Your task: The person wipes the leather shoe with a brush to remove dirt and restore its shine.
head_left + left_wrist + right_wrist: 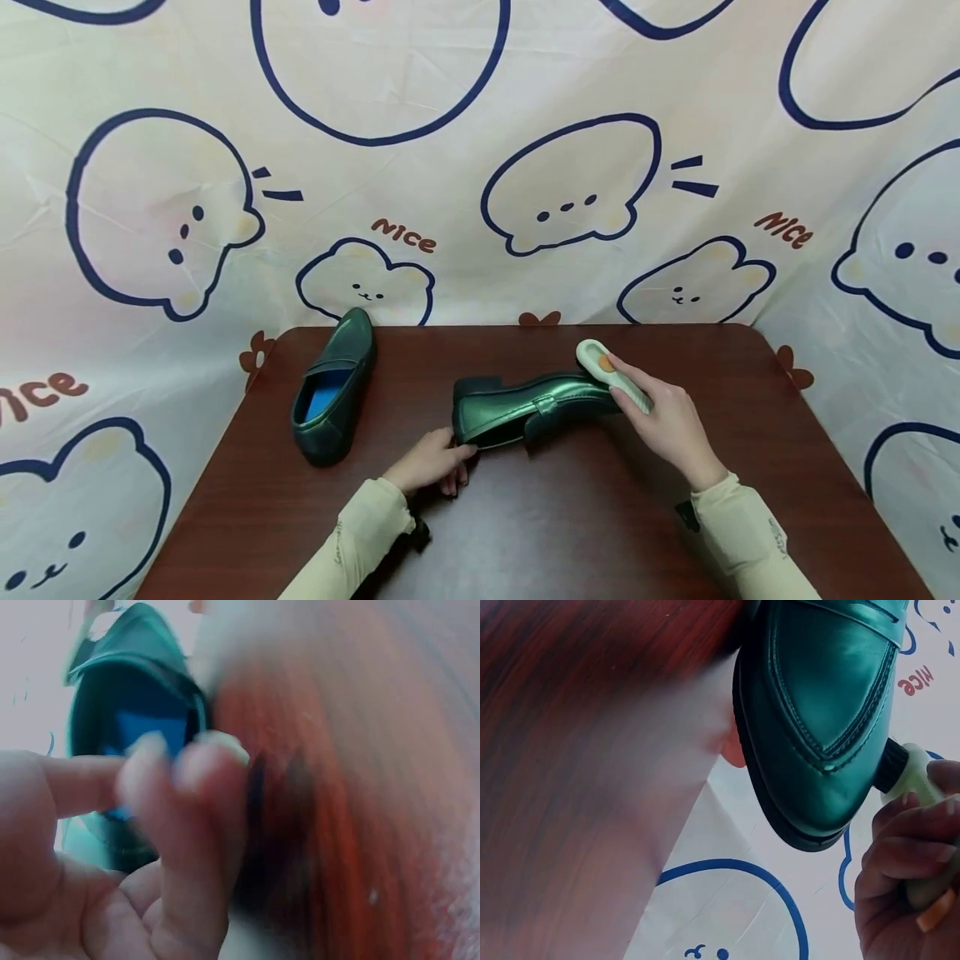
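Note:
A shiny dark green loafer (555,396) is on its side over the table, toe to the right and opening toward me. My left hand (431,462) pinches the rim at its heel; the left wrist view shows thumb and fingertips in front of the blue-lined opening. In my right hand (675,425) is a small brush (592,354) with a pale green handle and an orange spot. Its dark bristles (892,766) meet the side of the toe in the right wrist view. A second green loafer (356,400) stands upright at the left, blue insole showing.
The brown wooden table (540,517) ends at the back against a white cloth (450,192) printed with cartoon faces. That cloth also hangs along both sides. Pale sleeves cover both forearms, and a dark object (420,533) is at the left wrist.

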### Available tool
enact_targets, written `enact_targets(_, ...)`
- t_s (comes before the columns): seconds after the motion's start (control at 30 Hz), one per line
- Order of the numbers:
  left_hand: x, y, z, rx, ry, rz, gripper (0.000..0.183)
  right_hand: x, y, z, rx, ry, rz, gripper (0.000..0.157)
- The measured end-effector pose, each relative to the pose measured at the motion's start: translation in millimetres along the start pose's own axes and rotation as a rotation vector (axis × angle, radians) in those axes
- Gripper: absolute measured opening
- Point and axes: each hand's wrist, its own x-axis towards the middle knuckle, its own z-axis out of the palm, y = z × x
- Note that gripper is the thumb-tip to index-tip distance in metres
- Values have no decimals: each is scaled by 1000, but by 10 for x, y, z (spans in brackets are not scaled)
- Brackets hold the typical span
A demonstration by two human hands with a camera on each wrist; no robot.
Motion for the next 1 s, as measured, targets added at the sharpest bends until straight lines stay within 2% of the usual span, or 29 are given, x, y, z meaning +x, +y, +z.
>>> enact_targets(0.03, 16, -16, 4, 9, 25, 4, 35, -5, 6, -10, -3, 0, 4, 48)
enact_targets(0.07, 26, -15, 19, 73, 79, 17, 37, -10, 9, -19, -3, 1, 5, 49)
enact_targets(0.13, 50, -7, 54, 277, 217, 40, 46, -16, 15, -30, -3, -2, 10, 48)
enact_targets(0.23, 84, 42, 104, 638, 416, 57, 52, -24, 13, -35, 5, -9, 24, 48)
enact_targets(0.27, 103, 67, 117, 710, 455, 64, 52, -27, 13, -33, 6, -11, 27, 48)
enact_targets(0.3, 127, 80, 119, 733, 465, 78, 53, -31, 14, -32, 7, -12, 29, 48)
enact_targets(0.43, 256, 140, 125, 667, 498, 136, 43, -43, 26, -23, -1, -7, 26, 48)
enact_targets(0.63, 399, 343, 145, 493, 619, 230, 23, -35, 47, 10, -11, -14, 33, 47)
enact_targets(0.8, 464, 500, 191, 206, 676, 275, 14, -20, 13, 46, -1, -74, 58, 48)
enact_targets(0.9, 506, 559, 198, 39, 698, 290, 17, -1, -25, 61, 10, -83, 71, 49)
enact_targets(1.0, 557, 593, 165, -72, 769, 281, 22, 30, -77, 72, 33, -91, 67, 49)
